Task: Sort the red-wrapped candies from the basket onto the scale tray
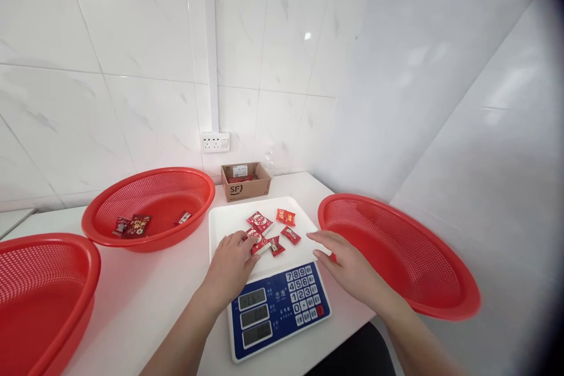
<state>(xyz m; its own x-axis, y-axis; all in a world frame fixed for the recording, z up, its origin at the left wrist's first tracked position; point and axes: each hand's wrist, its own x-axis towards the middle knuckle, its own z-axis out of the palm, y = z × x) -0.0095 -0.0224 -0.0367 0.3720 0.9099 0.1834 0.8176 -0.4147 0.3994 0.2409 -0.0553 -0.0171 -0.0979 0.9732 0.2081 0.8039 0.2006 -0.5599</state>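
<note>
My left hand (pixel 233 258) is closed over the left edge of a red and white snack packet (pixel 261 245), thumb on the near side. This packet lies at the middle of a white scale pan (pixel 224 217). Touching it or close by are another red packet (pixel 259 221) behind and a small red wrapped candy (pixel 277 245) on its right. Farther right on the pan are an orange-red packet (pixel 286 217) and a second small red candy (pixel 291 235). My right hand (pixel 341 258) hovers at the pan's right edge, fingers apart, holding nothing.
The scale's blue keypad panel (pixel 279 311) faces me. A red basket (pixel 392 247) stands on the right. At left are a red basket (pixel 150 179) with several dark red packets and a nearer red basket (pixel 48 247). A cardboard box (pixel 247 188) sits by the wall socket (pixel 215 141).
</note>
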